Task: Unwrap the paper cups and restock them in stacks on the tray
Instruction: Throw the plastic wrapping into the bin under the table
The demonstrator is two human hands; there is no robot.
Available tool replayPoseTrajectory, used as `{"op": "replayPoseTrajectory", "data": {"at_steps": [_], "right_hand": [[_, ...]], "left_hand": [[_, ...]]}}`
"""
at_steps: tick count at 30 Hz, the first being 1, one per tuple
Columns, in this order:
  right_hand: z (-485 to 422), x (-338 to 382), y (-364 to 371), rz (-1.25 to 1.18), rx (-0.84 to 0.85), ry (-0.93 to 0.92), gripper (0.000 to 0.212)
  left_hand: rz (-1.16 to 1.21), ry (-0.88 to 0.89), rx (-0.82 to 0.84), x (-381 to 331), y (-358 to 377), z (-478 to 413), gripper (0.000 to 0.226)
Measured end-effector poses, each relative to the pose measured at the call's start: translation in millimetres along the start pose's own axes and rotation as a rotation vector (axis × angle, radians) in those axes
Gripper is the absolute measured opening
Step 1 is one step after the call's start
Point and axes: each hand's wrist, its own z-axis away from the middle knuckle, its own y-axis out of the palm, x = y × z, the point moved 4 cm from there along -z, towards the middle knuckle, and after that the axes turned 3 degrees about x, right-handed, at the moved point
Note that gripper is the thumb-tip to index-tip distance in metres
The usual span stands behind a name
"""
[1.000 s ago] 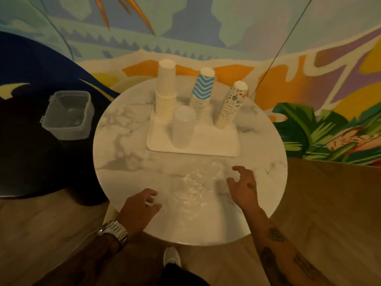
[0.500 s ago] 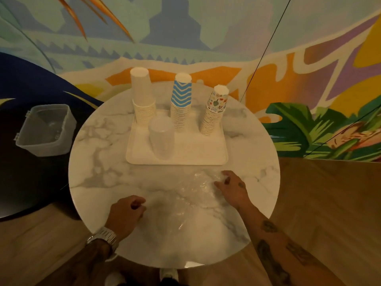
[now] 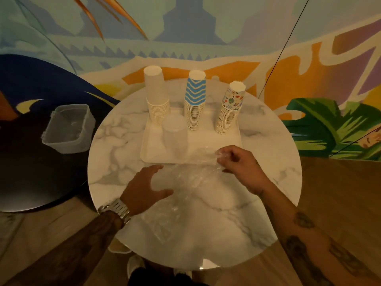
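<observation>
A white tray (image 3: 210,141) sits at the back of the round marble table (image 3: 115,149). On it stand a plain white cup stack (image 3: 156,96), a blue zigzag cup stack (image 3: 194,100), a multicolour patterned cup stack (image 3: 229,109) and a short translucent cup stack (image 3: 174,137) in front. Clear plastic wrap (image 3: 185,182) lies crumpled on the table before the tray. My right hand (image 3: 239,168) pinches the wrap's far end and lifts it just above the tray's front edge. My left hand (image 3: 144,188) hovers over the wrap's left side with fingers spread.
A clear plastic container (image 3: 69,127) rests on a dark round table (image 3: 31,172) to the left. A painted mural wall stands behind. Wooden floor shows to the right and below, and a shoe (image 3: 135,267) peeks out under the table's near edge.
My right hand has closed on the wrap's end and raised it toward the tray. My left hand has opened and moved forward over the wrap.
</observation>
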Motion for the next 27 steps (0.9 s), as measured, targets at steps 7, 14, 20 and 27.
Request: {"op": "replayPoseTrajectory", "data": {"at_steps": [7, 14, 20, 27], "right_hand": [[-10.3, 24.2, 15.7, -0.242, -0.013, -0.018, 0.051], [23.2, -19.4, 71.0, -0.327, 0.317, 0.303, 0.044], [23.2, -17.2, 78.1, -0.253, 0.322, 0.294, 0.024], [13.6, -8.1, 78.8, -0.277, 0.333, 0.232, 0.028]], "left_hand": [[0.791, -0.139, 0.147, -40.7, 5.9, -2.3, 0.018], [1.145, -0.222, 0.092, -33.1, 9.8, 11.2, 0.022], [1.135, -0.206, 0.102, -22.9, 4.1, 20.3, 0.025], [1.083, -0.138, 0.162, -10.8, -9.0, 33.8, 0.027]]}}
